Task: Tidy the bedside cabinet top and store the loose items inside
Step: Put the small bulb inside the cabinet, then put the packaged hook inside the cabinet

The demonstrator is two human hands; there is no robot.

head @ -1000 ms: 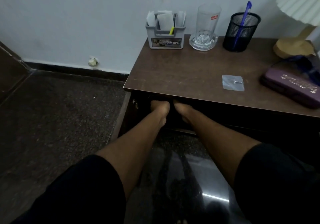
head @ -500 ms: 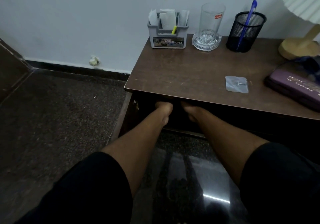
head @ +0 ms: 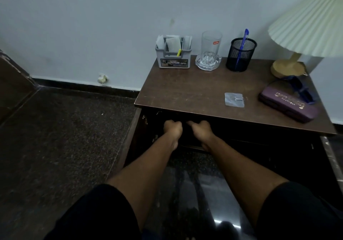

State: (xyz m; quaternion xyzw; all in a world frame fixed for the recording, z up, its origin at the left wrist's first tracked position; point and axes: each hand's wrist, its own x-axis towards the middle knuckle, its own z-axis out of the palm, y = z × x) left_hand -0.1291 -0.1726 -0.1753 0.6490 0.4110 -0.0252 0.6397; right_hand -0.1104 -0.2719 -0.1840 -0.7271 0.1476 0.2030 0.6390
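Below the front edge of the bedside cabinet, in the head view, both hands reach into the dark open compartment under the top. Left hand and right hand sit side by side, nearly touching, each with fingers curled under; whether either grip holds anything can't be told, since fingertips are lost in shadow. Bare forearms run back toward the camera, black sleeves at the lower corners.

On the brown cabinet top, back row along the wall, left to right: grey plastic organiser w/ paper slips & a yellow marker, labelled OPEL; tall clear glass standing in a clear glass ashtray; black mesh pen cup w/ a blue pen upright in it. At far right, table lamp w/ pleated pale-green shade & wooden base.

Nearer the front: small clear adhesive hook pad lying flat, well apart from the back row. Right of it, purple case w/ gold lettering, lying at an angle near the right edge; a dark blue strap or cloth rests against its far side, beside the lamp base.

Dark speckled floor at left, glossy dark floor between the arms, pale wall behind.
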